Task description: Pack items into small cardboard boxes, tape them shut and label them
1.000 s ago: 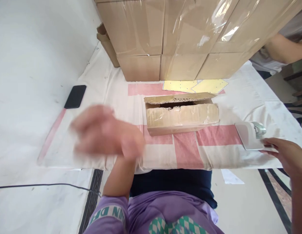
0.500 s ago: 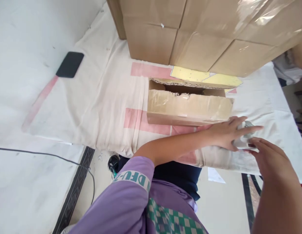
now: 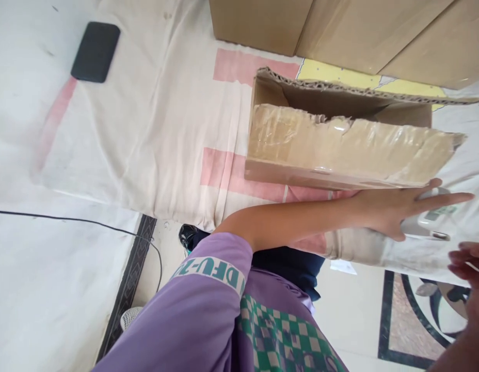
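Observation:
A greyish-white, rounded thing with a green label (image 3: pixel 419 226) rests on the cloth at the right; its kind is not clear. My left hand (image 3: pixel 390 209) is closed around it from the left, thumb on its near side and one finger stretched across its top. My right hand (image 3: pixel 474 266), cut off by the right edge, is apart from it with curled fingers; what they hold, if anything, I cannot make out. Just beyond my left forearm stands an open cardboard box (image 3: pixel 348 150) with torn upper edges.
Large cardboard boxes (image 3: pixel 258 20) stand along the far side, with yellow sheets (image 3: pixel 336 72) before them. A black flat device (image 3: pixel 96 51) lies at the far left. The pale cloth (image 3: pixel 173 129) has pink strips. A black cable (image 3: pixel 69 218) runs along the lower left.
My right hand has drawn away from the greyish-white thing, toward the right edge. My left hand stays at that thing. The view has moved closer, so the box appears larger.

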### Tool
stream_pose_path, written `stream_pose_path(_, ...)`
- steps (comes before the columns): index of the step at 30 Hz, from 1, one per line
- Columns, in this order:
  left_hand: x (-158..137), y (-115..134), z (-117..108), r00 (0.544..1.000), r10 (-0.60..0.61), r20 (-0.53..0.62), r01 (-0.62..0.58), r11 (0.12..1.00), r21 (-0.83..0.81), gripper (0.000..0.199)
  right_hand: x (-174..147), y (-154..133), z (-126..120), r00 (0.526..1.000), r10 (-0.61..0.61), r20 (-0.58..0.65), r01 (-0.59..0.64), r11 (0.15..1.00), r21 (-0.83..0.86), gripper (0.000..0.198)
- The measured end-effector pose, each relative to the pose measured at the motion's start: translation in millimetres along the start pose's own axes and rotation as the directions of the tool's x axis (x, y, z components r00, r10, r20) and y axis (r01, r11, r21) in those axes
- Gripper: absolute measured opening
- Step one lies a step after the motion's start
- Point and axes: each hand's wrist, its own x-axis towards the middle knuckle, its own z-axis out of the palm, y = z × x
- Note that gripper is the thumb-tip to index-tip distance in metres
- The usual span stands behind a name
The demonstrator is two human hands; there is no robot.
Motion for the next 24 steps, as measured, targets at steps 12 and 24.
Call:
stream_pose_path(12, 0, -2, 6, 0.997, 0.029, -0.069, -0.029, 1.000, 0.001, 0.086, -30, 25, 26, 0.979, -0.017, 0.203, -0.062, 0.925, 0.376, 0.027)
stream_pose_path(24, -9, 16, -1, 0.993, 0.007, -0.115, 0.016, 0.981, 0.193, 0.088, -33, 23, 26, 0.968, 0.064, 0.243, -0.130, 0.955, 0.266, 0.037)
